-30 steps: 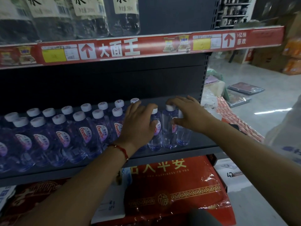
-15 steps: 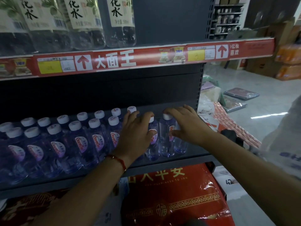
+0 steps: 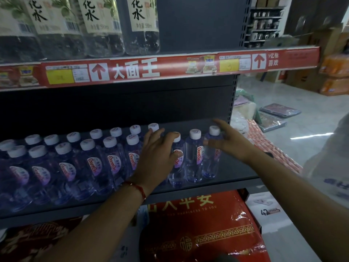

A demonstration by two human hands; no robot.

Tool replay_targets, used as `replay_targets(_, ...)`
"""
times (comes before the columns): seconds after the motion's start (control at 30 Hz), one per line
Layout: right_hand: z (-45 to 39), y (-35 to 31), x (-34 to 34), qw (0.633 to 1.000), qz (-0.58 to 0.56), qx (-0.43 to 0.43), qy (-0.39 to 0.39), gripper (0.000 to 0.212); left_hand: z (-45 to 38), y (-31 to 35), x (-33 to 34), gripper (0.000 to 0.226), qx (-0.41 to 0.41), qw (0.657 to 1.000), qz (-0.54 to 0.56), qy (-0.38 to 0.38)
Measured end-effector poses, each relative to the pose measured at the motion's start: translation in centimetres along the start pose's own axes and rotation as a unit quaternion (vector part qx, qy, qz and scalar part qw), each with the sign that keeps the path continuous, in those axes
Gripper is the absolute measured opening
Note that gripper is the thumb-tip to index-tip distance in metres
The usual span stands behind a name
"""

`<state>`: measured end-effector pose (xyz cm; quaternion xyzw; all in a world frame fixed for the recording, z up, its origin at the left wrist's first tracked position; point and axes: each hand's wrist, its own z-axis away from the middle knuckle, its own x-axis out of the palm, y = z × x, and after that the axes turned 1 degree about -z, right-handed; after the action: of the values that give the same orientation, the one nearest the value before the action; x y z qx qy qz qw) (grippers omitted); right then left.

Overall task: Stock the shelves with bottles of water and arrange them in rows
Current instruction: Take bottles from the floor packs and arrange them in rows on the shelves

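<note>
A: Where do the water bottles [image 3: 90,163] stand?

B: On the dark middle shelf [image 3: 188,191], white-capped, in two rows running from the left edge. The leftmost ones are dim, and their labels are hard to read. Three more stand at the right end of the front row.

A: And the hands?

B: The left hand [image 3: 158,159] lies over the front row, its fingers bent over the cap and its thumb on the label of the bottle under the left hand [image 3: 177,167]; it covers most of that bottle. I cannot tell whether the grip truly closes on it.

A: The right?

B: The right hand [image 3: 231,143] has its fingers spread and apart beside the end bottle [image 3: 211,154], touching its shoulder. It hides that bottle's right side.

A: Above?

B: The large bottles [image 3: 139,25] on the upper shelf are cut off at the top. The yellow price tags [image 3: 59,77] on the red strip [image 3: 170,67] are blurred.
</note>
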<state>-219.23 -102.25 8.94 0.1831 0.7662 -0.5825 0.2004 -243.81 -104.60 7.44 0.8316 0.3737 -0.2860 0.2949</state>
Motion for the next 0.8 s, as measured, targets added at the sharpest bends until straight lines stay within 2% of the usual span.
replay_targets(0.1, 0.2, 2.0, 0.0, 0.999, 0.047, -0.017, 0.007, 0.070, 0.0, 0.2, 0.0, 0.047, -0.007, 1.000, 0.004, 0.000)
replay_targets(0.17, 0.2, 2.2, -0.1, 0.997, 0.067, -0.028, 0.015, 0.064, 0.0, 0.2, -0.1, 0.048, -0.007, 1.000, 0.001, -0.004)
replay_targets(0.3, 0.1, 2.3, -0.2, 0.998, 0.055, -0.033, 0.009, 0.068, -0.1, 0.0, 0.0, 0.050, -0.001, 1.000, -0.025, 0.009)
replay_targets(0.47, 0.2, 2.4, -0.3, 0.999, 0.047, -0.019, 0.003, 0.084, 0.0, -0.3, 0.8, 0.056, 0.017, 0.998, -0.042, 0.031)
replay_targets(0.67, 0.5, 1.5, 0.0, 0.999, 0.028, 0.019, -0.014, 0.094, 1.1, -2.0, 0.7, 0.065, 0.047, 0.995, -0.080, -0.048)
replay_targets(0.73, 1.2, 0.5, 0.5, 0.998, 0.047, 0.009, 0.028, 0.095, 2.3, -2.4, -0.2, 0.071, 0.036, 0.994, -0.086, -0.055)
replay_targets(0.8, 2.0, -1.1, 1.5, 0.988, 0.112, -0.056, 0.092, 0.087, 3.4, -3.5, -1.4, 0.073, 0.018, 0.993, -0.103, -0.053)
